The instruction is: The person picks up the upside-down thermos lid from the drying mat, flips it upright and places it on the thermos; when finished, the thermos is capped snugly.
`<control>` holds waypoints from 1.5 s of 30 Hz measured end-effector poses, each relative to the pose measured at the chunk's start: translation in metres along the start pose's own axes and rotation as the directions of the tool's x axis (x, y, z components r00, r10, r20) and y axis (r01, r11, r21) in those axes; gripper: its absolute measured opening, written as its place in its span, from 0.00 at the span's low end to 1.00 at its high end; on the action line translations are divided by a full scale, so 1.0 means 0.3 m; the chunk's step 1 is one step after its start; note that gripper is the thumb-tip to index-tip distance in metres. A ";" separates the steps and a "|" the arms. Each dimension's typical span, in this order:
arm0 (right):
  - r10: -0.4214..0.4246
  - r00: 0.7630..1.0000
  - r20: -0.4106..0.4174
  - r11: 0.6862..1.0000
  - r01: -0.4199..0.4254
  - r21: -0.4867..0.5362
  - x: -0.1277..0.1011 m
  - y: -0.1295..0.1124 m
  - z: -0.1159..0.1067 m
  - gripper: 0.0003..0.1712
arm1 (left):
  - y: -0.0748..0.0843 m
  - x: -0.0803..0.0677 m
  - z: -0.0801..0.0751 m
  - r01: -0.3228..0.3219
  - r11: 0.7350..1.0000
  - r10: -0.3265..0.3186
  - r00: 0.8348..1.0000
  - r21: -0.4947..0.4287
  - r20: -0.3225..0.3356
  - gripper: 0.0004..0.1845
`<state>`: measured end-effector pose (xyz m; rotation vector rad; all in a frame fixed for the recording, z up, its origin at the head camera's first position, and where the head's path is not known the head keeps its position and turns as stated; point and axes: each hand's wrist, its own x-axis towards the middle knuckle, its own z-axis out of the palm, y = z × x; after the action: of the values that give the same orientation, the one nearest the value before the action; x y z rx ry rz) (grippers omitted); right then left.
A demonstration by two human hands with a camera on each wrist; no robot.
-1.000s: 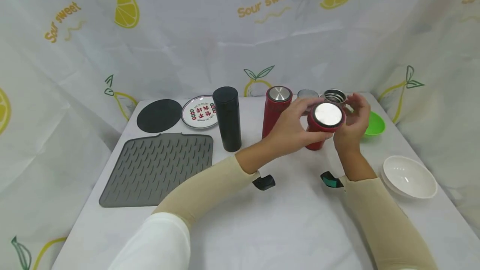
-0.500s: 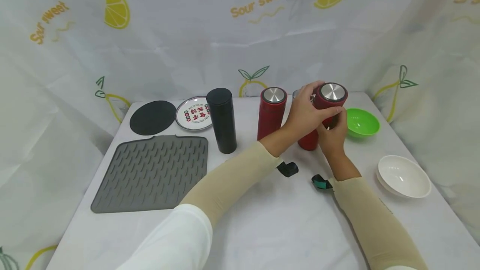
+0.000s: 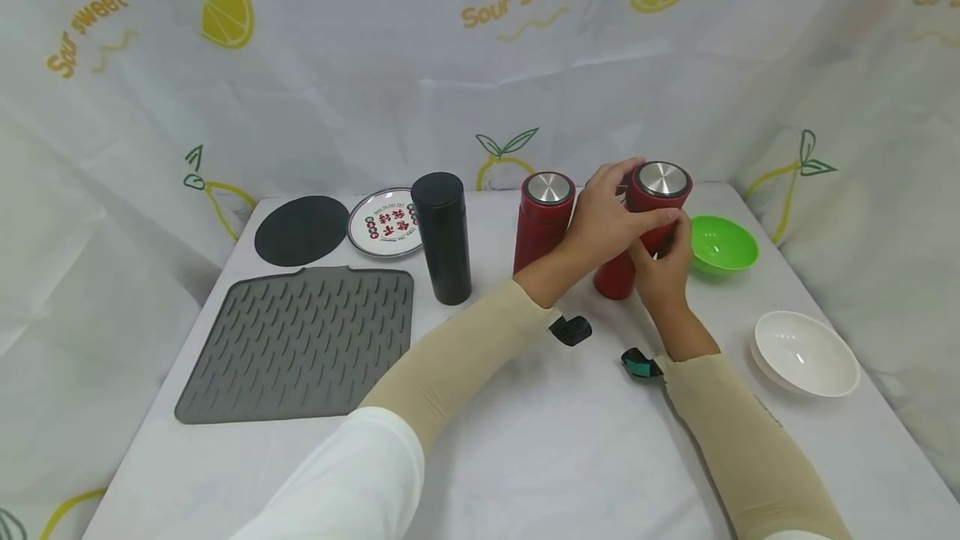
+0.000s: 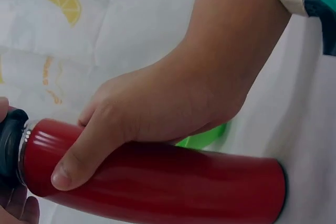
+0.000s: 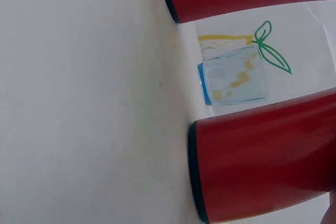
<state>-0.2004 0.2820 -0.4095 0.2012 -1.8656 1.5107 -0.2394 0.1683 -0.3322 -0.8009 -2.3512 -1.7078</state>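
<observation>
Both hands are on a red vacuum flask point(image 3: 617, 277) that stands at the back right of the table. My left hand point(image 3: 606, 215) holds its steel-topped lid point(image 3: 662, 180) from the left. Lower down, my right hand point(image 3: 666, 273) grips the body. In the left wrist view, the right hand point(image 4: 157, 103) lays its thumb along the red flask point(image 4: 210, 182), and left fingers point(image 4: 29, 211) surround a dark part beyond a silvery neck ring. A second red flask point(image 3: 543, 223) stands just left. The right wrist view shows the held flask's lower body point(image 5: 262, 156).
A black flask point(image 3: 444, 244) stands farther left, beside a patterned plate point(image 3: 386, 223) and black disc point(image 3: 302, 231). A grey ridged mat point(image 3: 307, 348) lies in front. Right are a green bowl point(image 3: 723, 244) and white bowl point(image 3: 806, 354). A clear glass point(image 5: 236, 77) stands behind.
The left hand has brought the lid, earlier tilted in front of the flask's exposed steel mouth, onto its top. The right hand has shifted down and left. Little differs over the last half second.
</observation>
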 end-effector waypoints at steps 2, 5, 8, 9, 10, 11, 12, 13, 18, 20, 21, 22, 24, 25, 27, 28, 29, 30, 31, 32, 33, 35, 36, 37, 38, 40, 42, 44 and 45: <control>0.001 1.000 -0.002 1.000 -0.001 -0.011 0.000 -0.002 -0.003 0.32 | 0.005 -0.006 0.004 -0.009 1.000 0.009 1.000 0.017 -0.011 0.41; 0.011 1.000 -0.015 1.000 -0.011 -0.016 0.001 -0.009 -0.006 0.31 | 0.009 -0.008 0.017 -0.015 0.999 0.017 0.999 0.043 -0.034 0.42; 0.019 1.000 -0.025 1.000 -0.019 -0.013 0.006 -0.020 -0.006 0.33 | 0.007 0.004 0.027 -0.010 0.999 0.011 0.998 0.030 -0.055 0.41; 0.021 0.999 -0.027 1.000 -0.022 -0.013 0.007 -0.022 -0.006 0.33 | 0.007 0.008 0.029 -0.007 1.000 0.009 0.998 0.026 -0.057 0.41; 0.024 0.999 -0.026 1.000 -0.025 -0.012 0.008 -0.024 -0.008 0.34 | 0.007 0.011 0.029 -0.007 1.000 0.008 0.998 0.029 -0.056 0.41; 0.024 0.999 -0.025 1.000 -0.025 -0.011 0.009 -0.023 -0.009 0.34 | 0.008 0.014 0.029 -0.006 0.999 0.008 0.999 0.036 -0.050 0.42; 0.023 0.999 -0.025 1.000 -0.023 -0.010 0.009 -0.023 -0.011 0.33 | 0.011 0.016 0.027 -0.007 0.999 0.009 0.999 0.047 -0.040 0.42; 0.020 0.999 -0.027 1.000 -0.020 -0.010 0.009 -0.021 -0.013 0.33 | 0.014 0.016 0.026 -0.009 0.998 0.011 1.000 0.063 -0.029 0.42; 0.001 0.999 -0.033 1.000 -0.001 0.004 0.010 -0.011 -0.013 0.34 | 0.027 0.024 0.022 0.003 0.990 -0.007 1.000 0.142 0.024 0.43; 0.004 1.000 -0.025 1.000 -0.004 -0.003 0.011 -0.010 -0.008 0.34 | 0.023 0.027 0.023 0.010 0.988 -0.014 1.000 0.156 0.027 0.42; 0.008 1.000 -0.020 1.000 -0.008 -0.013 0.010 -0.011 -0.004 0.34 | 0.018 0.027 0.023 0.010 0.987 -0.014 1.000 0.159 0.023 0.42; 0.015 1.000 -0.014 1.000 -0.015 -0.024 0.009 -0.012 -0.002 0.34 | 0.012 0.026 0.024 0.011 0.987 -0.014 1.000 0.160 0.017 0.42; 0.029 1.000 -0.010 0.999 -0.030 -0.041 0.007 -0.012 0.002 0.33 | -0.001 0.020 0.028 0.002 0.988 -0.004 1.000 0.152 0.011 0.41; 0.034 0.999 -0.010 0.998 -0.034 -0.050 0.005 -0.013 0.003 0.33 | -0.008 0.018 0.030 0.000 0.990 -0.002 1.000 0.143 0.010 0.41; 0.041 0.999 -0.011 0.997 -0.042 -0.059 0.002 -0.014 0.002 0.32 | -0.022 0.016 0.034 -0.008 0.992 0.006 1.000 0.123 0.019 0.41; 0.042 0.999 -0.011 0.997 -0.042 -0.057 0.002 -0.016 0.001 0.33 | -0.028 0.016 0.035 -0.010 0.995 0.007 1.000 0.102 0.030 0.41; 0.045 0.999 -0.012 0.997 -0.046 -0.056 0.003 -0.017 -0.001 0.33 | -0.033 0.018 0.036 -0.011 0.997 0.007 0.999 0.075 0.043 0.41; 0.046 0.999 -0.013 0.998 -0.047 -0.050 0.004 -0.018 -0.002 0.34 | -0.039 0.019 0.036 -0.010 0.999 0.008 0.998 0.044 0.059 0.41; 0.048 0.999 -0.014 0.998 -0.049 -0.039 0.004 -0.020 -0.003 0.34 | -0.046 0.019 0.035 -0.004 1.000 0.003 0.997 0.012 0.074 0.42; 0.051 0.999 -0.014 0.998 -0.051 -0.028 0.006 -0.021 -0.004 0.34 | -0.054 0.018 0.034 -0.002 1.000 0.004 0.996 -0.023 0.086 0.42; 0.052 0.999 -0.013 0.998 -0.052 -0.021 0.007 -0.021 -0.005 0.35 | -0.060 0.014 0.033 -0.002 0.998 0.007 0.996 -0.063 0.089 0.42; 0.057 0.998 -0.009 0.998 -0.057 -0.013 0.007 -0.020 -0.006 0.35 | -0.073 0.000 0.030 -0.024 0.992 0.031 0.998 -0.121 0.059 0.41; 0.057 0.998 -0.005 0.998 -0.057 -0.004 0.006 -0.018 -0.006 0.36 | -0.077 -0.010 0.029 -0.049 0.990 0.053 0.998 -0.129 0.031 0.40; 0.058 0.998 0.000 0.998 -0.058 0.002 0.005 -0.016 -0.006 0.36 | -0.080 -0.021 0.029 -0.077 0.989 0.078 0.997 -0.126 -0.003 0.37; 0.055 0.998 0.005 0.998 -0.056 0.010 0.005 -0.013 -0.006 0.37 | -0.080 -0.031 0.029 -0.110 0.986 0.107 0.994 -0.123 -0.034 0.34; 0.053 0.999 0.005 0.999 -0.053 0.010 0.004 -0.008 -0.007 0.37 | -0.072 -0.051 0.032 -0.153 0.985 0.147 0.986 -0.082 -0.075 0.28; 0.052 0.999 0.004 0.999 -0.052 0.002 0.004 -0.005 -0.009 0.36 | -0.056 -0.061 0.036 -0.170 0.984 0.166 0.983 -0.045 -0.077 0.26; 0.068 0.998 0.006 0.998 -0.068 -0.016 0.005 -0.004 -0.015 0.35 | -0.036 -0.061 0.039 -0.146 0.989 0.144 0.988 -0.033 -0.056 0.28; 0.081 0.997 0.011 0.996 -0.081 -0.030 0.005 -0.005 -0.018 0.34 | -0.026 -0.058 0.040 -0.118 0.993 0.117 0.992 -0.017 -0.049 0.31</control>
<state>-0.1984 0.2870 -0.4069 0.1229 -1.9249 1.5381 -0.2258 0.1716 -0.3500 -0.8735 -2.2127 -1.6853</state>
